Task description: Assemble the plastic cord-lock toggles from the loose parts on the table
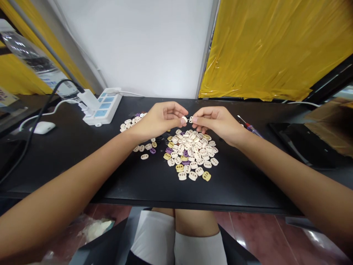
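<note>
My left hand [170,117] pinches a small cream piece [184,119] between thumb and fingertips. Facing it, my right hand [212,119] grips a small white piece with holes [191,119]. Something small and dark shows between the two pieces; whether they touch I cannot tell. Below both hands lies a heap of cream two-hole cord locks [193,147], with several yellow and purple ones among them. A second group of cord locks [142,148] lies left of the heap, partly hidden behind my left hand and forearm.
A white power strip [103,106] with plugs and cables stands at the back left, near a large water bottle [41,62] and a white earbud case [42,127]. To the right lie a screwdriver [249,127], a black flat object [298,145] and a cardboard box [333,125].
</note>
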### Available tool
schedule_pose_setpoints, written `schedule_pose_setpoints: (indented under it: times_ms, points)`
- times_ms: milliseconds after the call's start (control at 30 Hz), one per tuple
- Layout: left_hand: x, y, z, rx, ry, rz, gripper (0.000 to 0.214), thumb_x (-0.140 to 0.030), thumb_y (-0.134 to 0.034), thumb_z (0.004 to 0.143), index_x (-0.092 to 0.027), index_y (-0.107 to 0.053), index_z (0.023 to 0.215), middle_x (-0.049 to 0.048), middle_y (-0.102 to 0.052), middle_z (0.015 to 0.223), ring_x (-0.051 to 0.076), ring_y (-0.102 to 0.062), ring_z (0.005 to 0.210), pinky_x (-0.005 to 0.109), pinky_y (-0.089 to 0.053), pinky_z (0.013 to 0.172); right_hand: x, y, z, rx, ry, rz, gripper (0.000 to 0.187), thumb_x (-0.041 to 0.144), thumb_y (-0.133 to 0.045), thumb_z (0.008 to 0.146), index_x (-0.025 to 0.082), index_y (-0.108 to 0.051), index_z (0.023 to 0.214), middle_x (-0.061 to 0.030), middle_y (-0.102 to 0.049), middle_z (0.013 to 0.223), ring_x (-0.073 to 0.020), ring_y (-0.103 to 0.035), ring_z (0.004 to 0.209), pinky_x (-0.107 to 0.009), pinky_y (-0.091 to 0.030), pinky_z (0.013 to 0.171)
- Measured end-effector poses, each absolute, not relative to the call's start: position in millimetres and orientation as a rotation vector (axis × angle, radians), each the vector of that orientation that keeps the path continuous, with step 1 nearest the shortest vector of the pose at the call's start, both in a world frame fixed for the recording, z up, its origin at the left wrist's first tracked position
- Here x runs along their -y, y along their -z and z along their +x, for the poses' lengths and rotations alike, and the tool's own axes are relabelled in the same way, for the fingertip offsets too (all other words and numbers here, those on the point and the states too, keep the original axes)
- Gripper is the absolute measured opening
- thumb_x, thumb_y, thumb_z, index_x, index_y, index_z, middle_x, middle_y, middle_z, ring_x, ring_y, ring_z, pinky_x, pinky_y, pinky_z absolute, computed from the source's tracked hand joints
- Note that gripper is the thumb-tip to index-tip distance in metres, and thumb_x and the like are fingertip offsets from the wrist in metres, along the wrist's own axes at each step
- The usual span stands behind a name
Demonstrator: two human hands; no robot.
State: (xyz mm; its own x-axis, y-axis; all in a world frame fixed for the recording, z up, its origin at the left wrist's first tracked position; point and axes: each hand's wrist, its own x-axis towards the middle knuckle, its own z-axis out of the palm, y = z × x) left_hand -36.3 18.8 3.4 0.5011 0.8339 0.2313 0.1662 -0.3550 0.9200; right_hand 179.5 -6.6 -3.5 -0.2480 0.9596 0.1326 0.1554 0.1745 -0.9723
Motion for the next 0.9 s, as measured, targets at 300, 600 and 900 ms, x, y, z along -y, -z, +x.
schedule_pose_setpoints:
  times_ms: [300, 600, 900]
  points:
    - [-11, -3, -28, -0.826, -0.897, 1.767, 0.026, -0.005, -0.072, 0.072, -0.015, -0.068, 0.095, 0.0046, -0.074, 0.08, 0.016, -0.072, 0.077, 0.033, -0.06, 0.077, 8, 3, 178, 1.648, -1.076, -1.094, 0.011, 0.023, -0.08, 0.078, 0.016, -0.072, 0.074, -0.0016, -0.068, 0.065, -0.0101, -0.057, 0.055, -0.025, -0.045, 0.052]
    - [-9, -2, -25, -0.806, -0.898, 1.746, 0.022, -0.001, -0.069, 0.071, -0.015, -0.068, 0.088, 0.0035, -0.074, 0.077, 0.015, -0.072, 0.074, 0.031, -0.06, 0.074, 10, 3, 177, 1.658, -1.088, -1.119, 0.01, 0.02, -0.077, 0.08, 0.017, -0.072, 0.072, -0.0034, -0.07, 0.066, -0.0119, -0.059, 0.057, -0.026, -0.044, 0.053]
    - [-7, -6, -24, -0.867, -0.877, 1.724, 0.025, 0.002, -0.065, 0.07, -0.014, -0.065, 0.09, 0.0012, -0.072, 0.074, 0.013, -0.071, 0.073, 0.028, -0.059, 0.074, 6, 4, 178, 1.559, -1.177, -1.113, 0.008, 0.015, -0.072, 0.081, 0.015, -0.073, 0.073, -0.004, -0.072, 0.07, -0.0106, -0.06, 0.055, -0.024, -0.046, 0.051]
